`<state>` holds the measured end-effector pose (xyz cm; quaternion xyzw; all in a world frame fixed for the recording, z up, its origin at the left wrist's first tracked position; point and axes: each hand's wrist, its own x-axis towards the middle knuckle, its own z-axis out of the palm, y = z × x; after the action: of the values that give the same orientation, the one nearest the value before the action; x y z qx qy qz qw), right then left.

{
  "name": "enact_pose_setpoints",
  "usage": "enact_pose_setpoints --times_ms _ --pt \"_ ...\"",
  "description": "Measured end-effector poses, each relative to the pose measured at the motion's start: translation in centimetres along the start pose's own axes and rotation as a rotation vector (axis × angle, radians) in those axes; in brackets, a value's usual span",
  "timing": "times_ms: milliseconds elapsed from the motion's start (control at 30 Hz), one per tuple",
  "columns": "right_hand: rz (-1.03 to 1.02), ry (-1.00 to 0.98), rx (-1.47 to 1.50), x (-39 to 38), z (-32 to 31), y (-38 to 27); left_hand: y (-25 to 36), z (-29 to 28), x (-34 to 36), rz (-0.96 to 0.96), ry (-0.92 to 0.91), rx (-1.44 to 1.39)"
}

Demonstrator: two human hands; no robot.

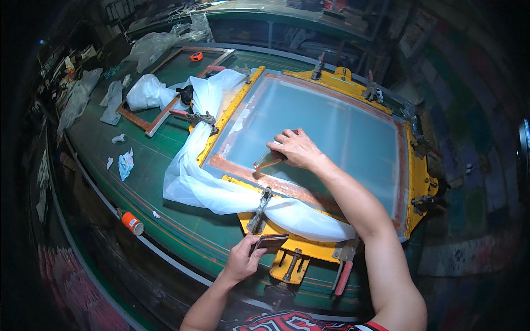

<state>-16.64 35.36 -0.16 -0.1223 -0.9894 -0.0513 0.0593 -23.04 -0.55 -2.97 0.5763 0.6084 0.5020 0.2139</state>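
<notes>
Cool light brightens the frame's centre, leaving pale streaks of glare on the mesh (348,138). Corners fall black, and the table (149,193) bends toward the rim.

Orange can (132,223), orange tape measure (196,57) near a brown wooden frame (163,117), crumpled clear plastic (150,51), pale blue scrap (126,164)

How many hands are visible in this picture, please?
2. The left hand, at the lower middle, holds a flat dark block; the right hand, over the pale screen, holds a small see-through object.
</notes>
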Motion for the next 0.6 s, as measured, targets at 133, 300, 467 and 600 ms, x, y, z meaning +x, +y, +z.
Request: enact_pose_setpoints --times_ms 133,300,467,600 --pt "-0.038 0.036 -0.002 1.1 1.2 0.0 0.2 0.1 0.2 -0.061 0.008 -0.029" --pt "-0.056 0.024 -0.02 1.6 1.9 0.2 0.3 0.1 0.3 -0.059 0.017 -0.032" --pt "-0.075 0.0 -0.067 1.9 2.1 0.2 0.3 0.0 0.2 -0.069 0.027 -0.04" --pt "-0.067 -0.023 -0.084 1.9 2.1 0.3 0.3 0.1 0.3 -0.044 0.04 -0.034"
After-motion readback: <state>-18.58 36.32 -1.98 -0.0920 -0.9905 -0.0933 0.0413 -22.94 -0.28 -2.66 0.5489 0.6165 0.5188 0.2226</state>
